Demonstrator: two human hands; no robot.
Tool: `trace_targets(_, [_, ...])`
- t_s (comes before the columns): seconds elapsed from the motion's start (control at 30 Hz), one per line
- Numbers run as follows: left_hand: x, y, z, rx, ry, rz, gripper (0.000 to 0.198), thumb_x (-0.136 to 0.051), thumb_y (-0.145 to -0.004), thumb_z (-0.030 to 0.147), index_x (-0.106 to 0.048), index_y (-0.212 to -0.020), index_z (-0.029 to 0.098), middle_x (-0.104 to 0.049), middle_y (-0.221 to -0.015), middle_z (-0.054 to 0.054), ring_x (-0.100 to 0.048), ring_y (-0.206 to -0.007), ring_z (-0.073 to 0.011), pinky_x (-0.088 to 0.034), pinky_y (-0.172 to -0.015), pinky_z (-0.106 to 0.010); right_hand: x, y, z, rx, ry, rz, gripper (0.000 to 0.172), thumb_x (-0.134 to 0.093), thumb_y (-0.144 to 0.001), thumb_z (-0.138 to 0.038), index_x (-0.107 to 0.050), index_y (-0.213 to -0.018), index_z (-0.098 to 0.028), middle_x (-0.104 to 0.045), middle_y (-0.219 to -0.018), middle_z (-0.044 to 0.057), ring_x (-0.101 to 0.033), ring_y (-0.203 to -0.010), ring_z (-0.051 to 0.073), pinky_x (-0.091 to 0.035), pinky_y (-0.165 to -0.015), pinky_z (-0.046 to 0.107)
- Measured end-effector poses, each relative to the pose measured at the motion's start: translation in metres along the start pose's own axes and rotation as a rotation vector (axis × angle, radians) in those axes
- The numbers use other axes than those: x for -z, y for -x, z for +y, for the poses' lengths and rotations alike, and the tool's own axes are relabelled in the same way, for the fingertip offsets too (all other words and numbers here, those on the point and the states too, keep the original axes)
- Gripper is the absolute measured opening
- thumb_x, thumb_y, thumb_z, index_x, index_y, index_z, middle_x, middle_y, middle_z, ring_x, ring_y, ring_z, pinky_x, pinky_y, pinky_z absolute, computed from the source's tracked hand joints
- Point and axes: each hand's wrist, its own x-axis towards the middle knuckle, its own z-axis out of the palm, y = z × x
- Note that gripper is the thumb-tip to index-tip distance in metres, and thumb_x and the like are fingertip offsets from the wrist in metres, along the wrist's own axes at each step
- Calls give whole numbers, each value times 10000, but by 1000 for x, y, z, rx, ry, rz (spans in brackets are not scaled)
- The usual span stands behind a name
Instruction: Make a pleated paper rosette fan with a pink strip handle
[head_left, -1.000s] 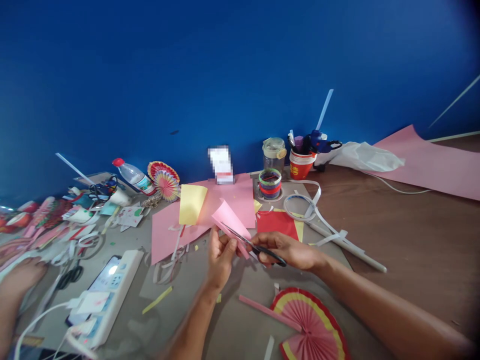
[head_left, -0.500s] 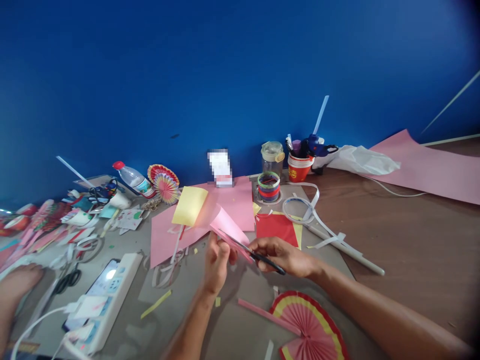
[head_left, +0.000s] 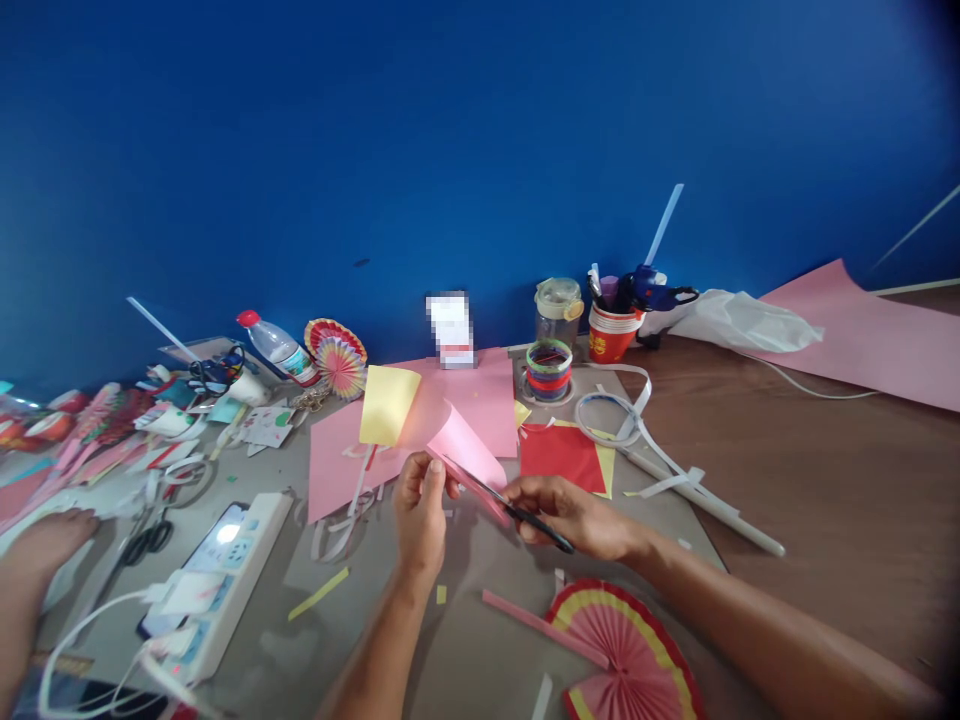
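Note:
My left hand (head_left: 421,515) pinches the left end of a curled pink paper (head_left: 474,452) between thumb and fingers. In my right hand (head_left: 574,515) is a pair of black-handled scissors (head_left: 536,522), its blades lying along the paper's lower edge and pointing toward my left fingers. A narrow pink strip hangs under the blades. Nearer to me, below the right forearm, lies a pleated pink paper fan (head_left: 626,645) with yellow and red borders. Another pink strip (head_left: 544,627) rests across it. How far the blades are parted I cannot tell.
A pink sheet (head_left: 337,465), a yellow paper (head_left: 390,405) and a red paper (head_left: 562,458) lie beyond my hands. Tape rolls (head_left: 549,372), a jar and paper cups (head_left: 613,335) stand behind. At left are a power strip (head_left: 240,585) and another person's hand (head_left: 56,540).
My left hand has shifted slightly left and up along the paper's edge, its thumb now nearer the end. The scissors stay at the same edge. The whole view has moved a little.

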Motion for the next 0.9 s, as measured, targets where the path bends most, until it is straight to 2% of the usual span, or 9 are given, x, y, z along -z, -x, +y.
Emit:
trace_targets(0.2, [-3,1,-3,50,-7,29,288,-615,-798,409,-503,-657,183,-489,-526,53,-440,-469,-78,-364,-487,-189,-4,0,7,16,57,17,372,-689,-730,-442,-578,-927,-146,-500,-660,-30,-402,-573,79,-316,-513,202])
trace_targets(0.4, [-7,6,-2,36,-54,-10,267,-562,-841,380,-493,-669,188,-477,-535,58,-438,-482,-84,-364,-508,-199,-13,-1,6,38,3,20,408,-675,-732,-484,-574,-946,-151,-477,-671,-34,-372,-563,74,-299,-505,203])
trace_targets(0.73, [-11,10,-2,35,-67,-40,278,-528,-869,369,-449,-665,198,-433,-535,64,-418,-493,-89,-350,-514,-212,-20,-2,6,39,15,71,368,-675,-736,-454,-567,-908,-147,-451,-660,-40,-351,-561,76,-286,-512,214])
trace_targets(0.9, [-12,10,-1,36,-97,-27,277,-517,-877,345,-442,-654,199,-428,-520,70,-406,-487,-86,-329,-502,-210,-22,-2,5,45,8,65,375,-661,-749,-467,-575,-931,-151,-479,-701,-31,-380,-586,78,-311,-546,219])
